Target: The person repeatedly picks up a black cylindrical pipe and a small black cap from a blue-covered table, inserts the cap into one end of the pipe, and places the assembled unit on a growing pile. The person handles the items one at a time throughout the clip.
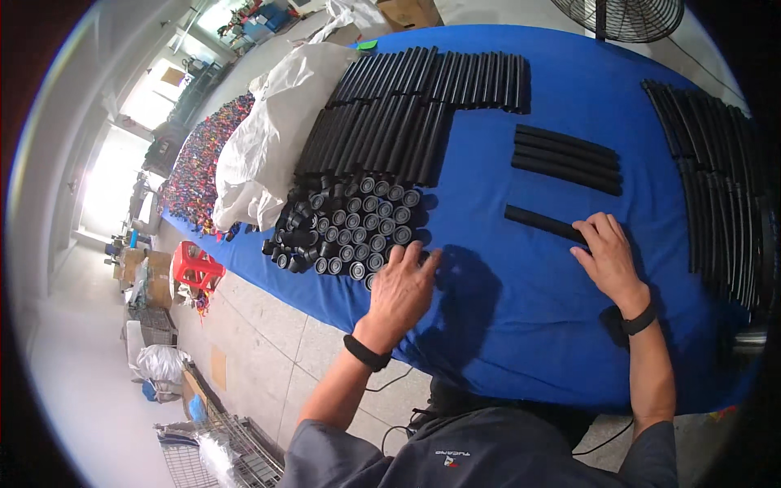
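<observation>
My left hand is at the near right edge of a cluster of round black caps. Its fingers curl together around a dark cap, mostly hidden under the fingertips. My right hand grips the right end of a single black tube, thumb on the near side and fingers on the far side. That tube lies slantwise on the blue cloth. Just beyond it, several more black tubes lie side by side. Many caps stand with their round faces up, while others lie tipped in a heap at the left.
Rows of black tubes fill the table's far left, and more dark tubes lie at the right. A white sack rests beside a multicoloured pile. A fan stands beyond the blue cloth; a red stool is at left.
</observation>
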Action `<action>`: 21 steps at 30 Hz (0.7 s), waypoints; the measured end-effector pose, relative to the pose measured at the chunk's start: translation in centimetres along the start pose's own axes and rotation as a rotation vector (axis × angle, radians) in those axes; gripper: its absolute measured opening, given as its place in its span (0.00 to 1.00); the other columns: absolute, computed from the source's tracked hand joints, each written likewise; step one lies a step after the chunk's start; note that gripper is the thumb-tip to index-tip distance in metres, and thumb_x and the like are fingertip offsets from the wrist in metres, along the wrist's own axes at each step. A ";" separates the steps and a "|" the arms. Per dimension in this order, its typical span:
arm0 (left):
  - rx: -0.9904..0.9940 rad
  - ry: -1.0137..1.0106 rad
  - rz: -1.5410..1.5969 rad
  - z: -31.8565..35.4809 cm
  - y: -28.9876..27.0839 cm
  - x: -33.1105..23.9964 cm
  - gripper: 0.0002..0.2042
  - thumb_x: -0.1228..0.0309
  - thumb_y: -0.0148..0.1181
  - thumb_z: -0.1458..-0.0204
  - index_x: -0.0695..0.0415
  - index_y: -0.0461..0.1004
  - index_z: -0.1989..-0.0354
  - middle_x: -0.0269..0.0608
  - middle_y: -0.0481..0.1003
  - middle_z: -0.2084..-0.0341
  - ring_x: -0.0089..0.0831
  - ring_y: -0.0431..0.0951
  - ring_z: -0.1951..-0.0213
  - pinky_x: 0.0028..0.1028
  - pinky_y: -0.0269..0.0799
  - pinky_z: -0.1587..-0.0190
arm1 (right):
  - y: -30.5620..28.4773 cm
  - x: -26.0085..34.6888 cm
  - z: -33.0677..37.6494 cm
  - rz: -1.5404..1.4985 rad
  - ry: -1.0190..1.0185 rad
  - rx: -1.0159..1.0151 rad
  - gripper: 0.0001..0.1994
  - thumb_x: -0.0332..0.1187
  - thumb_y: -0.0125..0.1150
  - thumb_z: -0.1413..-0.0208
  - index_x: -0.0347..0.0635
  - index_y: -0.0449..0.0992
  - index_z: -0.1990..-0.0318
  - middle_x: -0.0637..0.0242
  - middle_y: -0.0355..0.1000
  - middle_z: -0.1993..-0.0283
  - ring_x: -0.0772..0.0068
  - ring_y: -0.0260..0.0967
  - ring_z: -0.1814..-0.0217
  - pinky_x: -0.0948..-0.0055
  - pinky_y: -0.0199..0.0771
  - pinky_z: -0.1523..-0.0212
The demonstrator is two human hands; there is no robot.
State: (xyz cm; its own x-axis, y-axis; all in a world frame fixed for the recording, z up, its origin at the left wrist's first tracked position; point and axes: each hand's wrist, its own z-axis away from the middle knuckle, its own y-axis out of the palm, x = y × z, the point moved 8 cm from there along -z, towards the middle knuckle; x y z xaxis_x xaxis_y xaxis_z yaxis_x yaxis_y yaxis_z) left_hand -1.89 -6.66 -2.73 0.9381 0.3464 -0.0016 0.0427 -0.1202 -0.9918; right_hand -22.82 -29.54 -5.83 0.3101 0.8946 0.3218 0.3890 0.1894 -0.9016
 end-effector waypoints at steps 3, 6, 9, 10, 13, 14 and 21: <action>0.101 0.046 -0.042 -0.5 2.1 1.2 0.20 0.74 0.61 0.48 0.52 0.77 0.45 0.40 0.76 0.58 0.41 0.76 0.55 0.37 0.80 0.60 | 0.9 0.5 -0.6 -0.023 0.022 0.004 0.22 0.31 0.71 0.47 0.36 0.75 0.45 0.59 0.69 0.53 0.57 0.67 0.50 0.61 0.71 0.47; 0.112 0.084 -0.068 -1.1 2.0 0.9 0.14 0.73 0.59 0.46 0.54 0.78 0.50 0.40 0.73 0.64 0.39 0.75 0.56 0.35 0.79 0.62 | 1.9 1.3 -1.2 0.011 0.015 -0.015 0.18 0.31 0.70 0.46 0.37 0.75 0.48 0.58 0.69 0.55 0.56 0.67 0.51 0.60 0.71 0.48; 0.091 0.080 0.043 -2.0 0.0 -0.7 0.14 0.74 0.63 0.48 0.55 0.78 0.52 0.42 0.75 0.62 0.39 0.78 0.58 0.35 0.80 0.62 | 2.1 1.4 -1.2 0.001 0.014 -0.015 0.16 0.30 0.69 0.45 0.37 0.75 0.50 0.57 0.69 0.56 0.53 0.67 0.51 0.59 0.71 0.48; 0.047 0.108 0.301 -2.6 -1.5 -2.1 0.13 0.73 0.64 0.47 0.57 0.77 0.52 0.41 0.76 0.61 0.38 0.78 0.58 0.34 0.80 0.62 | 1.9 1.0 -0.7 0.002 0.028 -0.021 0.16 0.29 0.68 0.45 0.37 0.75 0.51 0.57 0.68 0.56 0.53 0.67 0.52 0.59 0.71 0.48; 0.082 0.034 1.236 -4.3 -2.8 -4.6 0.12 0.72 0.67 0.43 0.60 0.75 0.53 0.41 0.78 0.59 0.33 0.80 0.59 0.30 0.80 0.60 | 1.0 0.6 1.0 0.019 0.076 -0.018 0.14 0.28 0.67 0.44 0.37 0.75 0.51 0.56 0.68 0.56 0.51 0.67 0.52 0.57 0.70 0.48; 0.216 -0.075 1.662 -5.0 -1.3 -5.8 0.12 0.71 0.67 0.41 0.61 0.74 0.53 0.40 0.78 0.58 0.30 0.80 0.59 0.29 0.80 0.59 | 0.6 0.3 1.8 0.033 0.098 -0.014 0.14 0.28 0.66 0.44 0.37 0.75 0.51 0.56 0.68 0.57 0.51 0.67 0.52 0.57 0.70 0.48; 0.205 -0.257 2.796 -13.9 7.2 -11.2 0.11 0.70 0.62 0.39 0.62 0.73 0.52 0.50 0.78 0.52 0.39 0.80 0.53 0.32 0.82 0.50 | -3.1 -2.7 8.8 0.036 0.300 -0.023 0.16 0.25 0.65 0.44 0.33 0.74 0.48 0.53 0.69 0.54 0.48 0.67 0.50 0.56 0.70 0.47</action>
State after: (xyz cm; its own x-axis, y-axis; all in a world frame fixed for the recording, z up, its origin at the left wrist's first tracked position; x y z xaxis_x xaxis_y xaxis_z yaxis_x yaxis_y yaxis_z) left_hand -7.31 -24.29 -8.06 -0.9245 -0.2026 -0.3229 -0.2977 -0.1454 0.9435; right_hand -32.54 -28.98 -6.44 0.5652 0.7404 0.3637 0.3913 0.1476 -0.9084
